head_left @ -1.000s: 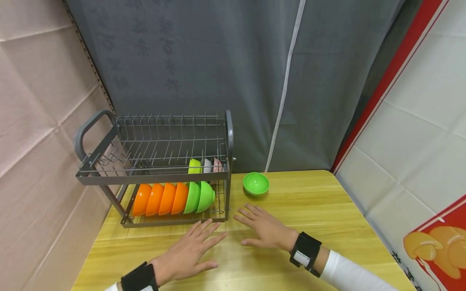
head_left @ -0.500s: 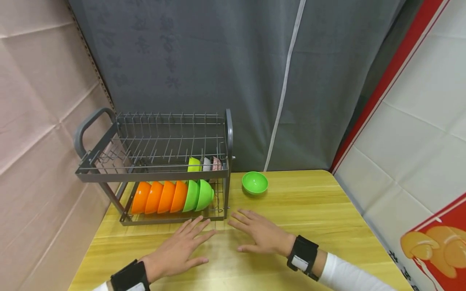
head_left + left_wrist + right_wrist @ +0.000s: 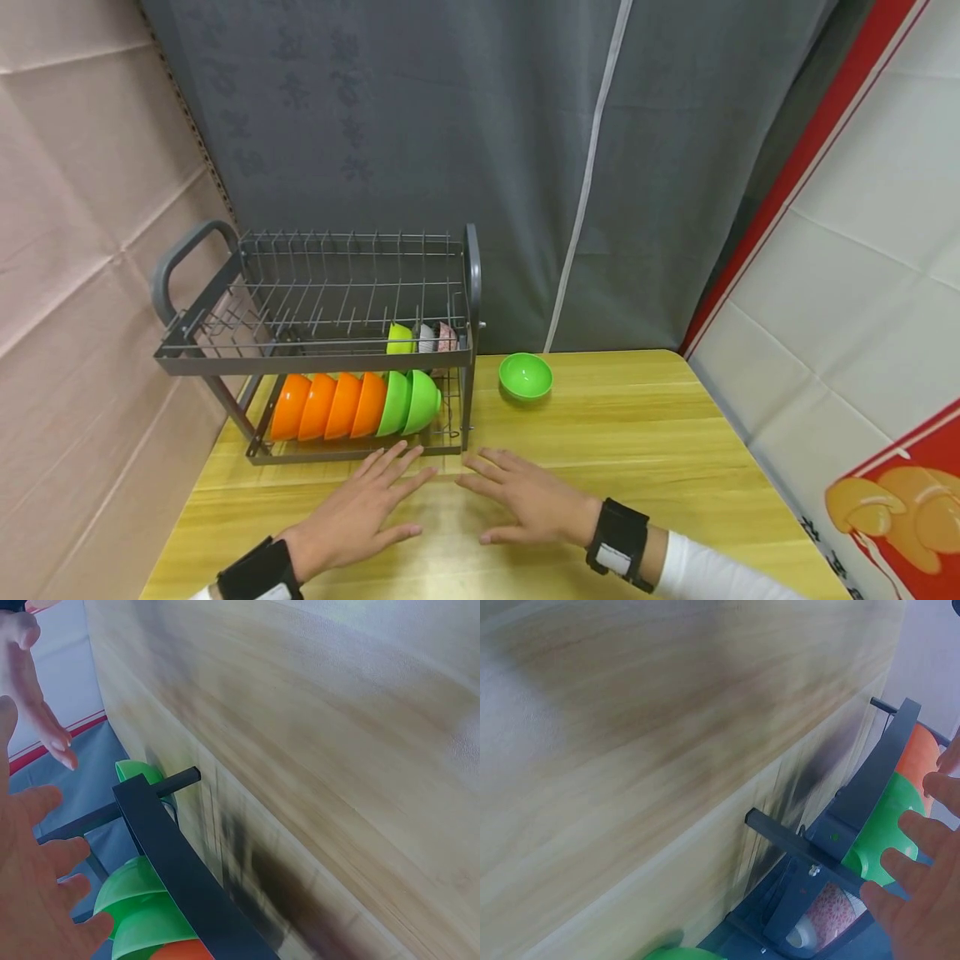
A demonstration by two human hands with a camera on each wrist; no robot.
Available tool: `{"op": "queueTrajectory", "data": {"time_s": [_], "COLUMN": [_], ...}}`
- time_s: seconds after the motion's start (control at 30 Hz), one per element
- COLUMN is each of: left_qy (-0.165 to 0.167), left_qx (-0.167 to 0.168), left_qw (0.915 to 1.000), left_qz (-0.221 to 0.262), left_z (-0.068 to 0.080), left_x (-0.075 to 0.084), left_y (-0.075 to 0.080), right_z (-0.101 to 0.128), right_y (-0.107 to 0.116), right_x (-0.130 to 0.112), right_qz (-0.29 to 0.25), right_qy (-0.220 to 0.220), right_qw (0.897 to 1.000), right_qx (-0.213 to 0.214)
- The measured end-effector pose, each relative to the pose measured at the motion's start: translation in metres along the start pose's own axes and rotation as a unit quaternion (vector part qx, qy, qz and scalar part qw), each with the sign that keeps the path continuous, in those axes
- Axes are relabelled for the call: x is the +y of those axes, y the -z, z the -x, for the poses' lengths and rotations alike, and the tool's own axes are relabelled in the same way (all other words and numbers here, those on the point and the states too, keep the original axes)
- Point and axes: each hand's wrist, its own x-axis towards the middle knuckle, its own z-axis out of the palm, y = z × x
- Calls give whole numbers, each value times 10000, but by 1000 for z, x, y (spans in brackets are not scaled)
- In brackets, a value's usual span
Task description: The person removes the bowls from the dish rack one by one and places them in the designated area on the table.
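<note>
Both bare hands are held over the wooden table in front of the dish rack (image 3: 315,365), fingers spread and holding nothing. The left hand (image 3: 356,517) is near the rack's front edge, fingertips just short of its lower bar. To the right, the right hand (image 3: 525,500) points inward, fingertips by the rack's front right corner. On the lower tier, several orange bowls (image 3: 318,407) stand on edge in a row with two green bowls (image 3: 423,404) at its right end. Beyond the right hand, a small green bowl (image 3: 526,377) sits upright on the table.
Behind the green bowls are a lime bowl (image 3: 400,339), a greyish-white bowl (image 3: 427,340) and a pink patterned bowl (image 3: 831,915). The upper wire tier (image 3: 352,300) rises above them. A grey curtain (image 3: 360,125) hangs behind the table (image 3: 637,433), with cloth walls at both sides.
The left hand has drifted left. The right hand has moved left and a little nearer the table's front. The bowls and rack stay in place; the head view has shifted slightly.
</note>
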Motion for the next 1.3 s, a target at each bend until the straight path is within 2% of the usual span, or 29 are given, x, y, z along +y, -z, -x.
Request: {"op": "queueTrajectory", "data": {"time_s": [0.17, 0.47, 0.77, 1.13, 1.3], "left_qy": [107, 281, 431, 766, 1087], "left_qx": [29, 328, 715, 681, 497], "left_qw": [9999, 9988, 9963, 9897, 9807], "left_qz": [32, 215, 183, 1002, 1548], "left_z": [1, -1, -10, -27, -35], "left_x": [-2, -7, -15, -22, -23], "left_y": [3, 7, 8, 10, 10], "right_z": [-2, -5, -7, -10, -10], "right_y": [-1, -1, 2, 3, 4], "right_x": [-4, -9, -12, -16, -16], "right_qz": [-31, -73, -31, -7, 5], "right_qy": [124, 244, 248, 453, 471], "right_qw": [9999, 9997, 9997, 9990, 9989], "right_qx": [17, 11, -9, 4, 26]}}
